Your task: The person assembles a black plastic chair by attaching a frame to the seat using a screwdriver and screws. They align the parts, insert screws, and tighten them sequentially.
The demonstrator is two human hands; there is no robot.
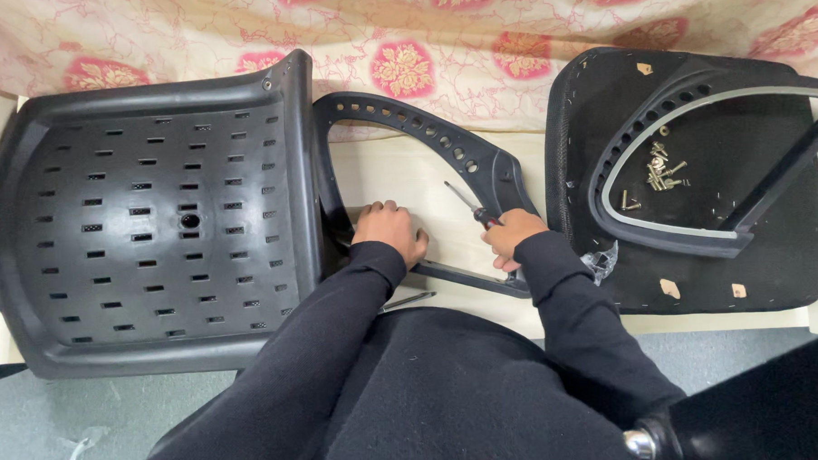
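Note:
My left hand (pixel 390 229) presses on the base of a black curved armrest (pixel 433 143) where it meets the black slotted chair back (pixel 150 216) lying flat at the left. In my right hand (pixel 511 235) I grip a screwdriver (pixel 470 203) with a dark red handle, its metal shaft pointing up and left inside the armrest loop. Both sleeves are black.
At the right lies a black seat pad (pixel 773 272) upside down, with a second armrest (pixel 697 170) on it and several loose screws (pixel 658 174) inside its loop. A metal tool (pixel 410 301) lies near my lap. A floral cloth (pixel 511 27) covers the far side.

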